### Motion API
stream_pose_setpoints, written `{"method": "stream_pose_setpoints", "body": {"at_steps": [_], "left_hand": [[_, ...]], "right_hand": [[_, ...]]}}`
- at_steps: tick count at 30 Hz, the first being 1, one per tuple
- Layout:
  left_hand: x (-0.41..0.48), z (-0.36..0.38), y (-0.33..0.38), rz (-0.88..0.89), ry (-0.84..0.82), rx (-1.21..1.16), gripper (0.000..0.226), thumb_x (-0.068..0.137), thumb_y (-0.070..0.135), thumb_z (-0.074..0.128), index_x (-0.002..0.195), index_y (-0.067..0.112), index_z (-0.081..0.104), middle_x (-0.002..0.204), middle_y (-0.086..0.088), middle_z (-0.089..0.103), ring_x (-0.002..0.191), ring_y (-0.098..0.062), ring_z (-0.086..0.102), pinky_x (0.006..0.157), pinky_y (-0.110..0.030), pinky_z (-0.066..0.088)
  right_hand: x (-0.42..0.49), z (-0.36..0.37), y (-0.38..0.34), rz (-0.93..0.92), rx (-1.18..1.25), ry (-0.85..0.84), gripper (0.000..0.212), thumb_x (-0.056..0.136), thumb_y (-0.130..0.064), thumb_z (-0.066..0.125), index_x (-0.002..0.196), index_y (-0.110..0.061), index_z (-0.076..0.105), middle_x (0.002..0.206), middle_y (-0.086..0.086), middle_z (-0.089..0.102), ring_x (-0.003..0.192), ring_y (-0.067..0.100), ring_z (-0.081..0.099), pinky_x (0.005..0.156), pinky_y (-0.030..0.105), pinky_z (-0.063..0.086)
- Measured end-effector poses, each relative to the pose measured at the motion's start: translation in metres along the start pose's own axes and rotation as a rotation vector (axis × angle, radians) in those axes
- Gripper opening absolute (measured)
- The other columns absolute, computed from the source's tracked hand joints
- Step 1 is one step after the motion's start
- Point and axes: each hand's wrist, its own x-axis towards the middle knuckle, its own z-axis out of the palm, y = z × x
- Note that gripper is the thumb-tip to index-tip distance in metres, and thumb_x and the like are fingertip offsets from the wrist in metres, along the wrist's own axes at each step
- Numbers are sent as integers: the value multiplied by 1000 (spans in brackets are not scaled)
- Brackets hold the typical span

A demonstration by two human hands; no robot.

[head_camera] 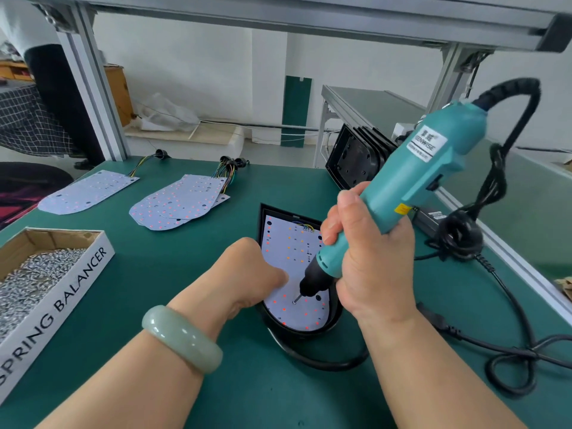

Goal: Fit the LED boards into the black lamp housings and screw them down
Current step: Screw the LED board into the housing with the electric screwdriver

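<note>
A black lamp housing (265, 215) lies on the green table with a white LED board (291, 243) seated inside it. My right hand (368, 252) grips a teal electric screwdriver (433, 162). Its bit stands on a screw (294, 302) near the board's rounded near end. My left hand (247, 274) rests on the board's left side, fingers curled, just left of the bit; whether it holds anything is hidden. More LED boards (176, 202) lie stacked at the back, and a single LED board (86, 190) sits further left, both with coloured wires.
A cardboard box (83, 267) marked SPRING BALANCER, full of screws (28, 280), sits at the left. Several black housings (359, 159) stand at the back right. The screwdriver's black cable (510, 351) loops over the table at right, beside a power unit (433, 216).
</note>
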Motion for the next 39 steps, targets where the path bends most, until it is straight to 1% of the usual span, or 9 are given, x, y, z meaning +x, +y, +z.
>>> {"method": "stream_pose_setpoints", "body": {"at_steps": [7, 10, 14, 18, 24, 31, 35, 37, 39], "left_hand": [[1, 1, 0, 11, 33, 20, 38, 77, 10, 66, 62, 17, 32, 54, 2, 30, 47, -18, 22, 38, -17, 16], [1, 0, -1, 4, 11, 16, 31, 76, 11, 67, 65, 15, 38, 58, -1, 37, 52, -19, 29, 45, -21, 22], [2, -2, -1, 7, -45, -6, 20, 76, 11, 66, 71, 12, 46, 65, -6, 42, 59, -20, 33, 52, -25, 26], [3, -3, 0, 27, -60, 11, 26, 75, 9, 63, 65, 14, 40, 60, -5, 37, 55, -20, 29, 50, -23, 25], [7, -8, -1, -17, -121, -29, 32, 76, 5, 62, 57, 14, 38, 42, 5, 36, 38, -17, 31, 39, -15, 30], [6, -10, -1, -35, -115, 34, 35, 77, 12, 65, 59, 15, 36, 37, 7, 36, 39, -18, 33, 38, -16, 35], [1, -22, 2, 13, -84, 154, 36, 78, 44, 68, 75, 11, 53, 60, -3, 53, 50, -22, 47, 56, -25, 41], [-4, -41, -1, -1, 65, 150, 54, 80, 60, 61, 109, 14, 62, 89, -6, 68, 77, -23, 64, 72, -30, 48], [-7, -70, -11, 28, 269, 201, 37, 86, 53, 57, 102, 21, 66, 94, -3, 70, 87, -22, 66, 73, -30, 48]], "right_hand": [[-5, -1, -1, 1, 7, -10, 15, 75, -21, 61, 64, -31, 56, 46, -8, 46, 42, 12, 44, 51, 22, 42], [-5, -4, -1, 13, 58, -17, 7, 75, -21, 62, 76, -23, 55, 48, -6, 47, 43, 13, 44, 52, 24, 42], [-7, -9, -4, 14, 90, 10, 15, 76, -23, 64, 89, -19, 55, 50, -5, 50, 46, 13, 46, 55, 25, 42], [-6, -10, -6, 40, 159, 49, 22, 74, -25, 66, 89, -15, 54, 51, -4, 50, 47, 13, 46, 56, 24, 42], [-9, -15, -13, 38, 186, -140, 27, 72, -20, 64, 96, -12, 54, 53, 0, 51, 48, 16, 48, 57, 27, 42], [-2, -13, -24, -40, 264, -224, 37, 73, -14, 59, 108, -23, 65, 60, -1, 56, 53, 12, 49, 60, 23, 45], [1, -23, -21, 25, 224, 45, 31, 78, -9, 54, 108, -16, 58, 55, -1, 50, 52, 14, 45, 59, 23, 43], [1, -28, -16, 80, 249, 129, 27, 80, -12, 51, 105, -16, 58, 55, -2, 49, 53, 14, 44, 59, 23, 41], [3, -31, -14, 109, 305, 184, 22, 83, -15, 50, 102, -19, 60, 58, -3, 48, 53, 12, 43, 57, 21, 41]]}}
